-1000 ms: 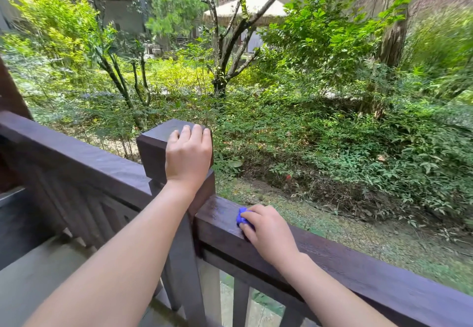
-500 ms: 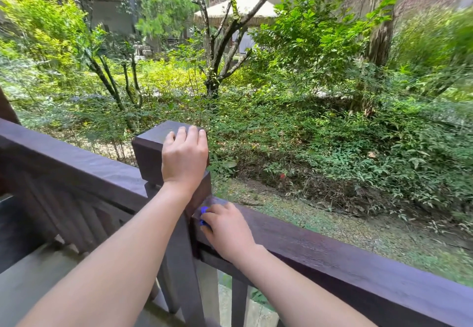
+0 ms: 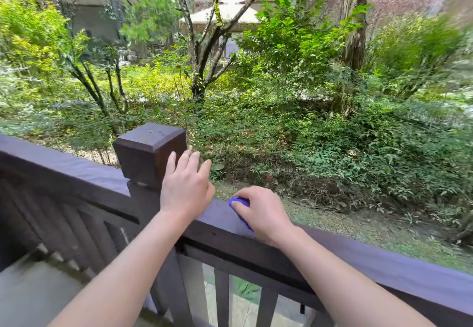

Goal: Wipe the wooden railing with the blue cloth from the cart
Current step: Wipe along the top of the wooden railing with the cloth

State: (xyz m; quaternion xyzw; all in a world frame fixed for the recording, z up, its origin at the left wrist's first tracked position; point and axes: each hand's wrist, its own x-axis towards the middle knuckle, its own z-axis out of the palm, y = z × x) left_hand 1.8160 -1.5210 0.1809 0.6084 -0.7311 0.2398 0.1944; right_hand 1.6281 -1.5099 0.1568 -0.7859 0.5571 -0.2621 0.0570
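Blue cloth [image 3: 239, 202] is already off the cart, bunched under your right hand [image 3: 261, 214], fingers curled over it, pressed on the wooden railing [image 3: 384, 262]. Left hand [image 3: 185, 188] hovers, fingers spread. Rail beyond your fingers likely remains.

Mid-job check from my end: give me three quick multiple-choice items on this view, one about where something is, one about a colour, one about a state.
1. Where is the right hand?
A. on top of the square post cap
B. on the top rail, to the right of the post
C. hanging below the rail

2. What colour is the cloth under that hand?
A. blue
B. white
C. green

3. How is the left hand?
A. closed round the cloth
B. open with fingers spread, beside the post cap
C. out of view

Answers: 1 B, the hand presses on the railing just right of the post. 2 A, a blue edge shows past the fingers. 3 B, the fingers are extended and hold nothing.
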